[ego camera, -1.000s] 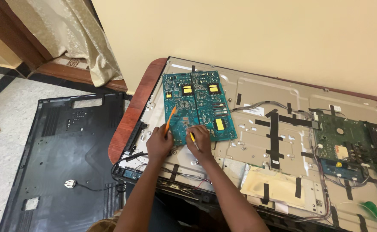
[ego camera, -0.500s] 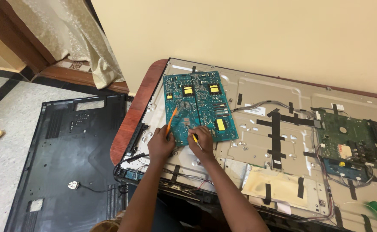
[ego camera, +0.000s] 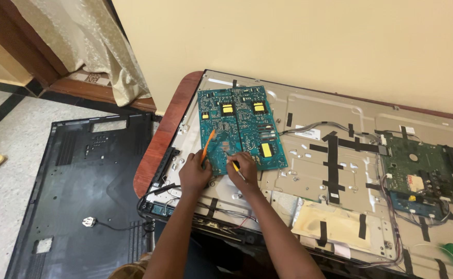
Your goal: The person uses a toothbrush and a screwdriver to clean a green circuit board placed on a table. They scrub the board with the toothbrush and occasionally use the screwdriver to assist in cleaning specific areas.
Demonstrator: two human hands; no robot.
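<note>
- The left hand (ego camera: 194,174) is closed on an orange tool (ego camera: 207,145); the tool slants up toward 1 o'clock from the fist, its tip on the teal board (ego camera: 239,126).
- The right hand (ego camera: 244,166) pinches a yellow-handled tool (ego camera: 235,166), whose thin shaft sticks out toward 4 o'clock; the fingertips rest on the board's near edge.
- The two hands sit just beside each other, left at 9 o'clock of right, both at the board's 6 o'clock end.
- The board lies flat on the left part of the open TV back (ego camera: 340,119), tilted a little off the panel's lines; it carries three yellow labels.
- At 3 o'clock from the hands, well apart, a green board (ego camera: 417,170) sits near the panel's right edge, with wires around it.
- Black tape strips (ego camera: 333,160) cross the metal between the two boards.
- The panel rests on a brown table (ego camera: 164,134).
- At 9 o'clock, on the floor, lies a black cover (ego camera: 92,175) with a plug (ego camera: 89,222) on it.
- A curtain (ego camera: 102,46) hangs at 11 o'clock.
</note>
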